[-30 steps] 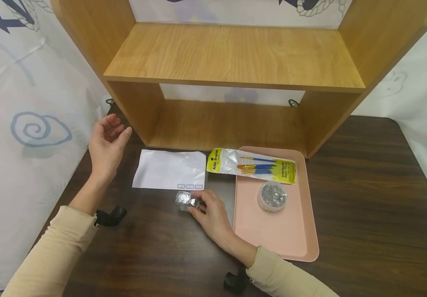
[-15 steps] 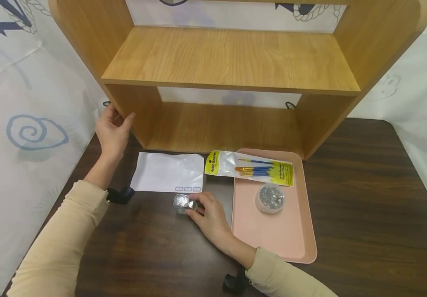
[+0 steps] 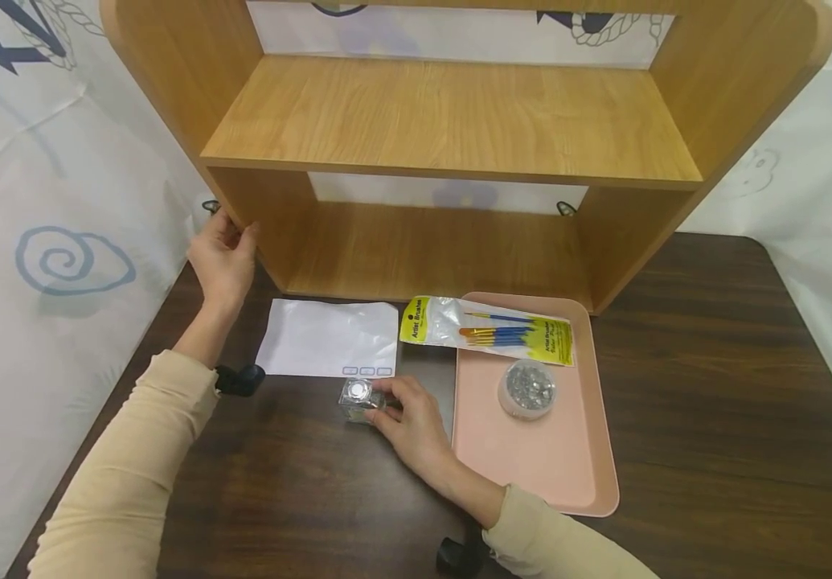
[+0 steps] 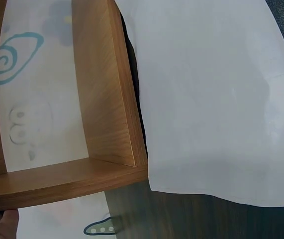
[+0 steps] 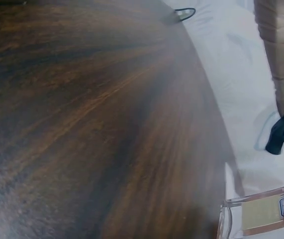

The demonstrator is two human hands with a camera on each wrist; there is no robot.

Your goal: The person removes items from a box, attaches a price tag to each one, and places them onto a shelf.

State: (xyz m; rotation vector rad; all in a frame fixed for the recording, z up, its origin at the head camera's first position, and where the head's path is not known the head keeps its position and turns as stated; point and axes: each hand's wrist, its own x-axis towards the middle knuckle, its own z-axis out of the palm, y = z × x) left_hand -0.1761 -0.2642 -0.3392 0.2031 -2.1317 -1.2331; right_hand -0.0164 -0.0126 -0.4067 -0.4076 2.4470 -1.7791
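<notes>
My left hand (image 3: 223,261) grips the front edge of the left side panel of a wooden shelf unit (image 3: 452,117). In the left wrist view, fingertips (image 4: 6,225) show at the panel's edge in the lower left corner. My right hand (image 3: 416,426) holds a small clear perfume bottle (image 3: 356,399) between thumb and fingers, just below a white sheet of paper (image 3: 332,334). The right wrist view shows the perfume bottle's clear walls and pale yellow contents (image 5: 261,214) beside the thumb. The fingers cover its right side in the head view.
A pink tray (image 3: 531,474) stands to the right, bearing a round tub of silvery bits (image 3: 529,388). A packet of artist brushes (image 3: 488,331) lies across the tray's far left rim. The shelf unit stands along the back of the dark table (image 3: 734,402).
My left hand has moved from beside the shelf unit to its side panel and taken hold there. The right hand keeps hold of the perfume bottle, which has tilted slightly.
</notes>
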